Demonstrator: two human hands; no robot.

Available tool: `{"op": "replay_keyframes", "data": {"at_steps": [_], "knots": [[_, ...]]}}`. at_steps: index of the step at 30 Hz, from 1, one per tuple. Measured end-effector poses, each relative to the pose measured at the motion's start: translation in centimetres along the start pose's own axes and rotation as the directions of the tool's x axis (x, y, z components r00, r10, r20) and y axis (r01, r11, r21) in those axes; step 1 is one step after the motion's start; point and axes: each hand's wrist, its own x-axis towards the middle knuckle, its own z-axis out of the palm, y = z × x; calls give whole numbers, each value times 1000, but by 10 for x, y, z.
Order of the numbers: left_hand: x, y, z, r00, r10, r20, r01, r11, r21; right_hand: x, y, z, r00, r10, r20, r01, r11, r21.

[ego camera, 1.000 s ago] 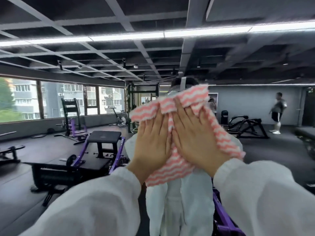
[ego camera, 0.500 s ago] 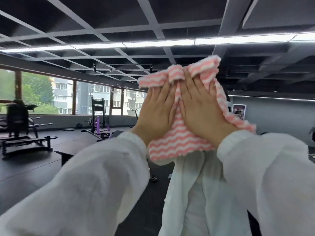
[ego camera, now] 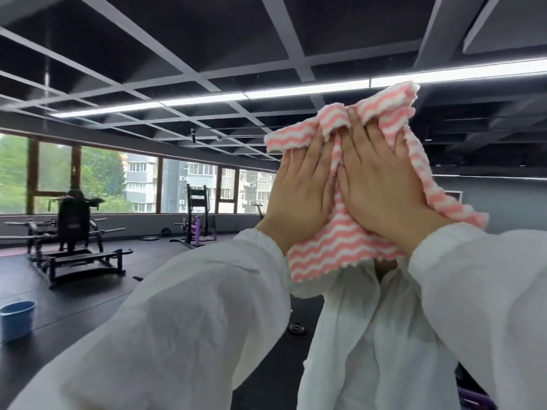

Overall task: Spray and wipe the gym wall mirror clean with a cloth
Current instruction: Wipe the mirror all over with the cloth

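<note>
One cloth (ego camera: pixel 334 241), two flat hands, left hand (ego camera: pixel 302 196), right hand (ego camera: pixel 381 190)

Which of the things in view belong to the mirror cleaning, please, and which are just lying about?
Job: striped cloth, left hand, right hand, mirror.
Lying about: blue bucket, weight bench, purple rack.
</note>
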Motion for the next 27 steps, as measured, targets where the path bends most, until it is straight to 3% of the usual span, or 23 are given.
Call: {"op": "replay_keyframes", "data": {"at_steps": [9, 16, 19, 24, 27], "knots": [[-41, -69, -13, 998, -61, -16, 62, 996, 61, 24, -75, 24, 986, -80, -146, 73, 996, -53], [-79, -90, -10, 974, -208, -88, 213, 976, 47, 21, -119, 33, 986, -157, -64, 144, 976, -165], [-108, -94, -9, 952, -299, -57, 301, 953, 35, 14, -138, 34, 971, -237, 10, 232, 940, -250], [-147, -82, 2, 895, -444, -30, 445, 894, 59, -4, -151, 33, 951, -308, 35, 310, 943, -120], [-147, -60, 6, 873, -487, -18, 488, 872, 46, -18, -141, 28, 962, -267, 48, 269, 963, -29]]}}
